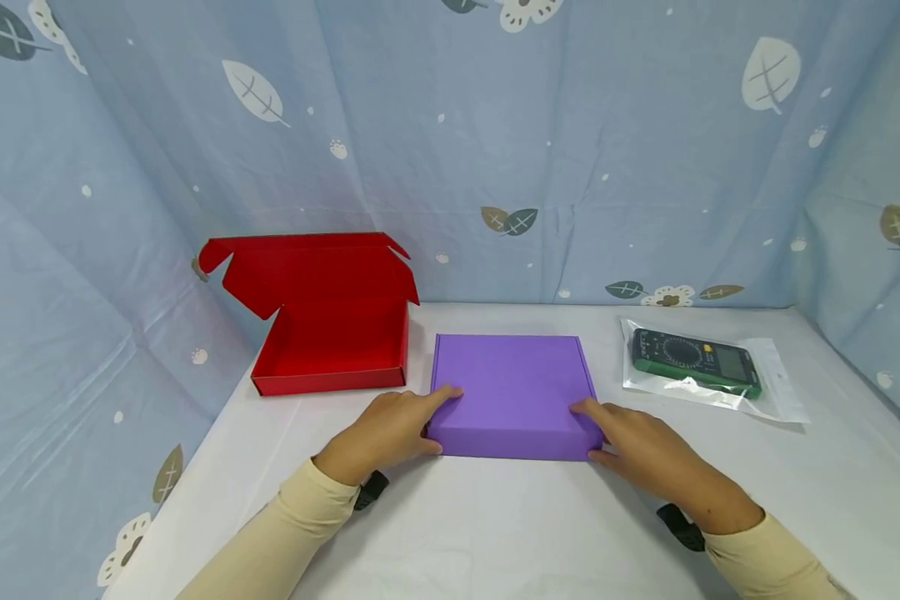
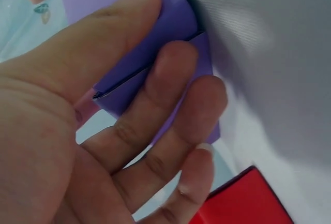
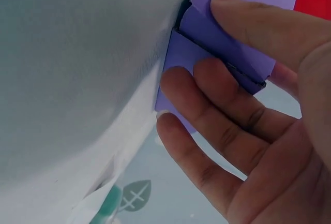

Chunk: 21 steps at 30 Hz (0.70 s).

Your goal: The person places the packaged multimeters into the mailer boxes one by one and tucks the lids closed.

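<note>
Box (image 1: 513,387), purple, closed, near back edge of table (image 1: 495,533); our left hand (image 1: 393,427) and right hand (image 1: 641,442), fingers half-curled, grip its front corners. We judge this positioning; next move wants even pressure.

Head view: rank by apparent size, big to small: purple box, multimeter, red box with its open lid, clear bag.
1. Red box, open lid counted
2. Purple box
3. Clear bag
4. Multimeter, inside that bag

Purple sits nearer the camera, so the boxes' true size order is unsure.
</note>
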Each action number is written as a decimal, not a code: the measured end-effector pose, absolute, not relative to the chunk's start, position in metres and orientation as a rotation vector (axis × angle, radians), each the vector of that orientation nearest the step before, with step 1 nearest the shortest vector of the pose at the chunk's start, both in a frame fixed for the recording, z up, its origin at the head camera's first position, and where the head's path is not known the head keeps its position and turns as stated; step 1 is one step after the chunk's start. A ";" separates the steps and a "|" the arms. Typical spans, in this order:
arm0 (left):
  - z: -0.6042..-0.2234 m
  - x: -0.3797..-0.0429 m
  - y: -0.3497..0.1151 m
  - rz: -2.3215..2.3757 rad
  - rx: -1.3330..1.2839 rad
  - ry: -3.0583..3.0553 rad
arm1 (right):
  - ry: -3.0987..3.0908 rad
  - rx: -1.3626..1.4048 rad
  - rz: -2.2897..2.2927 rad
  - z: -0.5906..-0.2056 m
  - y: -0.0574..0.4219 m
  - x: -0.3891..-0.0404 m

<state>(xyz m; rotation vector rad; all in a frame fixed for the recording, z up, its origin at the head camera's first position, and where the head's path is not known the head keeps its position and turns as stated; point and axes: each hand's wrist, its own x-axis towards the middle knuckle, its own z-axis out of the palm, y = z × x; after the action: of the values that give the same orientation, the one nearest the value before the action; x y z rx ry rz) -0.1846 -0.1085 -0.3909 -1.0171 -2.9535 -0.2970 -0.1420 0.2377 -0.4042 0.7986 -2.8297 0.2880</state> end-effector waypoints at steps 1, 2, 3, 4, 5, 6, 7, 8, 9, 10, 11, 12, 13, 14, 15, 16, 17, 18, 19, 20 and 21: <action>-0.391 -0.186 -0.109 -0.301 -1.013 -2.954 | -2.825 0.802 0.275 -0.405 0.237 -0.144; -0.392 -0.188 -0.110 -0.309 -1.012 -2.951 | -2.817 0.806 0.266 -0.405 0.235 -0.147; -0.392 -0.190 -0.111 -0.313 -1.010 -2.949 | -2.814 0.812 0.259 -0.405 0.234 -0.150; -0.393 -0.192 -0.111 -0.317 -1.005 -2.950 | -2.813 0.816 0.249 -0.406 0.233 -0.152; -0.393 -0.194 -0.112 -0.315 -0.999 -2.952 | -2.808 0.814 0.242 -0.406 0.232 -0.155; -0.393 -0.196 -0.112 -0.316 -0.993 -2.958 | -2.802 0.816 0.228 -0.407 0.231 -0.158; -0.393 -0.199 -0.112 -0.313 -0.985 -2.966 | -2.799 0.818 0.225 -0.407 0.230 -0.161; -0.393 -0.201 -0.111 -0.304 -0.974 -2.975 | -2.798 0.819 0.227 -0.407 0.229 -0.163; -0.393 -0.204 -0.111 -0.292 -0.959 -2.987 | -2.801 0.819 0.227 -0.408 0.228 -0.166; -0.393 -0.206 -0.110 -0.281 -0.943 -2.996 | -2.807 0.818 0.230 -0.408 0.227 -0.169; -0.393 -0.209 -0.109 -0.274 -0.931 -3.003 | -2.812 0.815 0.232 -0.407 0.226 -0.171; -0.393 -0.212 -0.108 -0.266 -0.923 -3.012 | -2.819 0.810 0.234 -0.407 0.226 -0.173; -0.393 -0.215 -0.106 -0.258 -0.920 -3.014 | -2.827 0.801 0.241 -0.407 0.227 -0.175; -0.393 -0.218 -0.104 -0.247 -0.926 -3.010 | -2.835 0.789 0.242 -0.406 0.227 -0.176; -0.393 -0.221 -0.102 -0.242 -0.936 -3.004 | -2.843 0.774 0.242 -0.405 0.228 -0.177; -0.392 -0.223 -0.100 -0.239 -0.948 -2.996 | -2.850 0.762 0.241 -0.404 0.229 -0.178; -0.392 -0.226 -0.098 -0.235 -0.959 -2.992 | -2.855 0.752 0.240 -0.403 0.230 -0.179; -0.392 -0.228 -0.097 -0.230 -0.964 -2.987 | -2.858 0.746 0.245 -0.402 0.230 -0.181; -0.391 -0.229 -0.097 -0.229 -0.963 -2.984 | -2.856 0.748 0.247 -0.402 0.230 -0.182; -0.390 -0.230 -0.097 -0.223 -0.952 -2.986 | -2.853 0.757 0.248 -0.401 0.230 -0.184; -0.389 -0.231 -0.097 -0.221 -0.935 -2.993 | -2.850 0.768 0.250 -0.401 0.229 -0.187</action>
<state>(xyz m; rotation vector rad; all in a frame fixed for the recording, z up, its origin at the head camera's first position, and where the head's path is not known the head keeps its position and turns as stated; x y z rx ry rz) -0.2308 -0.0974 -0.3891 -0.9349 -2.9929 -0.2207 -0.1866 0.2287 -0.4011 0.7685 -2.8498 0.2501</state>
